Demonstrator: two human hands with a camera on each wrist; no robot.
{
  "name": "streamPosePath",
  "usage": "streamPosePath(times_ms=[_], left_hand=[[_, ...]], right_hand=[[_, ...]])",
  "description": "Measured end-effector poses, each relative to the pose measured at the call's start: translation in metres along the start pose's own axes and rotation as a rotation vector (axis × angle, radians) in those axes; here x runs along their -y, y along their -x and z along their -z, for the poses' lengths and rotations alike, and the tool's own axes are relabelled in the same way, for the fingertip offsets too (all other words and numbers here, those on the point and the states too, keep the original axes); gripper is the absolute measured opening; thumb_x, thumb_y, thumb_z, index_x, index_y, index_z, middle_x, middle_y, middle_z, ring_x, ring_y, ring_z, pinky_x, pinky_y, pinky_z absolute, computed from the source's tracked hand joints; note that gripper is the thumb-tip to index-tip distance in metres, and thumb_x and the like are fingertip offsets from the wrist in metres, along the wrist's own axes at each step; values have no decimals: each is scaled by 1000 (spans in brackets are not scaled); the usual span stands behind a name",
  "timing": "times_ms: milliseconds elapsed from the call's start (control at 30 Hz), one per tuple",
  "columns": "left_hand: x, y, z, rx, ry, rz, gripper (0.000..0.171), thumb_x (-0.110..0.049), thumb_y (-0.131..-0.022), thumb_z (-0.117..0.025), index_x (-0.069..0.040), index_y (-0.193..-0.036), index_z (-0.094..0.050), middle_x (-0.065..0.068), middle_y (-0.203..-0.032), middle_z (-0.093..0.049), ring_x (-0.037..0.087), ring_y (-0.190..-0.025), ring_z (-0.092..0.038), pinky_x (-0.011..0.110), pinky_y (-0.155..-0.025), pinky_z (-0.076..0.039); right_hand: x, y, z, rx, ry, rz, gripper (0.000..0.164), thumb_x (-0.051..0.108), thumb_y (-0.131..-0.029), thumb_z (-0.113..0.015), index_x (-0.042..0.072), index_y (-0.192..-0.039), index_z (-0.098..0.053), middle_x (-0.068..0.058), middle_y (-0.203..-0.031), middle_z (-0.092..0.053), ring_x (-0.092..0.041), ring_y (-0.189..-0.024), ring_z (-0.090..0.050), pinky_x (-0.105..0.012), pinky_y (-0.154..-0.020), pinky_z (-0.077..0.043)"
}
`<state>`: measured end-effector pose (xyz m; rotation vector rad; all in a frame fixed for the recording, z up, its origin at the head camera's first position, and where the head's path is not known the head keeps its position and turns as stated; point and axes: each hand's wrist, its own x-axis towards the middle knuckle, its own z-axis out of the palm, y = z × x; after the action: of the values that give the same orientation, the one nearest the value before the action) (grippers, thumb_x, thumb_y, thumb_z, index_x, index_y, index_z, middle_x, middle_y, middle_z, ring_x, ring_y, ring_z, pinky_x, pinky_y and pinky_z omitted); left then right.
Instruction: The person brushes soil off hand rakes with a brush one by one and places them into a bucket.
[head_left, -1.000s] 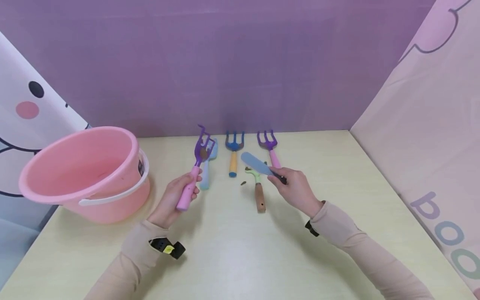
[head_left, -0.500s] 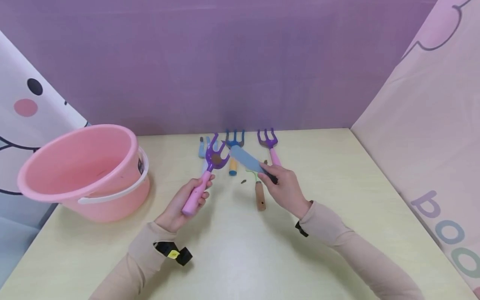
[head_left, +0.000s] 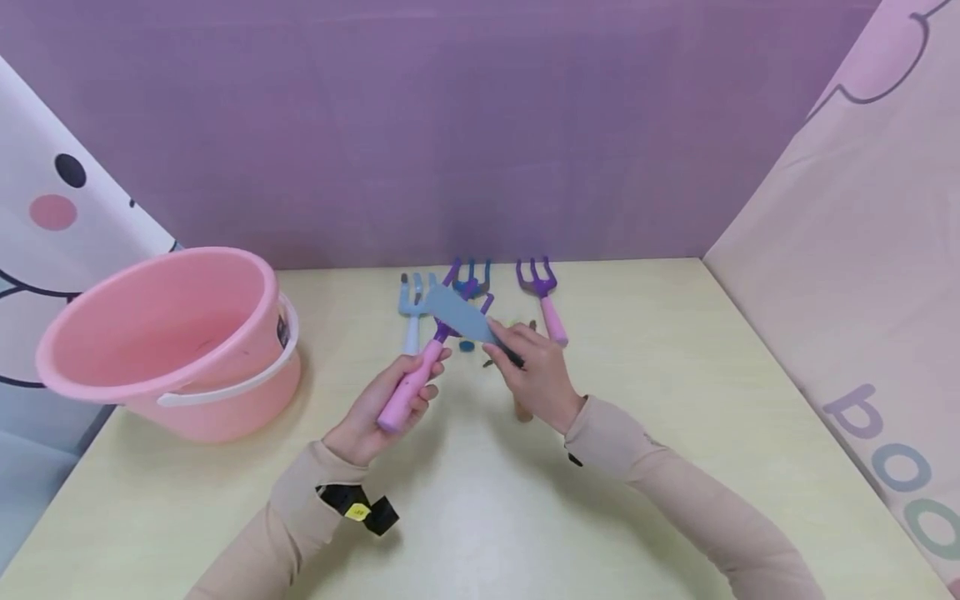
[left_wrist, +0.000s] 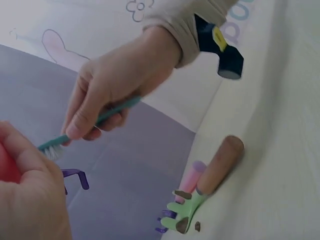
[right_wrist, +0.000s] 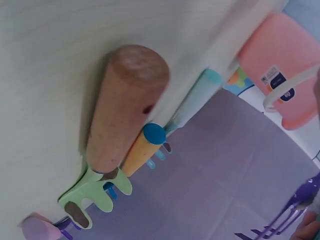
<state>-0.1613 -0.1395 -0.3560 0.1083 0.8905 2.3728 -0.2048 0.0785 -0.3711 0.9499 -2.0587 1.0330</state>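
Note:
My left hand point(head_left: 378, 408) grips the pink handle of a garden hand fork point(head_left: 408, 392) with purple tines, held above the table. In my right hand point(head_left: 538, 371) is a slim brush point(head_left: 457, 312), its flat bluish back overlapping the fork's tines in the head view. White bristles point(left_wrist: 54, 152) show under its teal body in the left wrist view, close to the fork. Below the hands lies a green-headed fork point(right_wrist: 90, 197) with a wooden handle, brown dirt on its prongs; my right hand mostly hides it in the head view.
A pink bucket point(head_left: 225, 421) with a white handle stands at the left. Along the back lie a light blue fork point(head_left: 412, 312), a blue fork point(right_wrist: 142, 150) with a yellow handle, and a purple fork point(head_left: 551, 317) with a pink handle. A purple backdrop point(head_left: 480, 125) rises behind.
Both hands have come closer together: the left moved right with its fork, the right moved left with the brush. The fork has turned, and the brush now overlaps its tines.

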Motion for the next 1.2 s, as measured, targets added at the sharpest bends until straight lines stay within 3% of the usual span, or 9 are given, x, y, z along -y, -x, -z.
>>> streamPosePath(times_ms=[233, 467, 800, 1200], left_hand=[[-2, 5, -4, 36, 9, 5, 34, -20, -98, -34, -5, -129, -34, -3, -92, -55, 6, -62, -52, 9, -52, -44], [1, 6, -4, 58, 64, 34, 31, -20, -99, -34, -6, -124, -44, -1, -92, -57, 7, -64, -53, 10, -53, -45], [3, 6, -2, 114, 130, 30, 32, -20, -99, -33, -4, -122, -47, 1, -93, -58, 7, -65, -55, 10, -54, -46], [3, 5, 1, 194, 205, 29, 33, -19, -99, -32, -2, -122, -46, 3, -93, -59, 8, -66, -56, 10, -55, -47]], right_hand=[[1, 1, 1, -29, 31, 32, 34, 1, -75, -70, -7, -108, -64, -12, -80, -65, -12, -57, -50, -17, -51, -43], [0, 5, 7, 7, 20, 18, 35, 0, -74, -71, -8, -108, -63, -12, -77, -64, -10, -55, -49, -14, -48, -40], [-1, 10, 11, 14, 7, 22, 35, 0, -75, -70, -9, -108, -63, -11, -76, -63, -9, -56, -48, -14, -48, -39], [-2, 15, 12, 30, -28, -31, 37, 0, -75, -70, -9, -110, -62, -12, -77, -65, -8, -56, -47, -12, -47, -36]])
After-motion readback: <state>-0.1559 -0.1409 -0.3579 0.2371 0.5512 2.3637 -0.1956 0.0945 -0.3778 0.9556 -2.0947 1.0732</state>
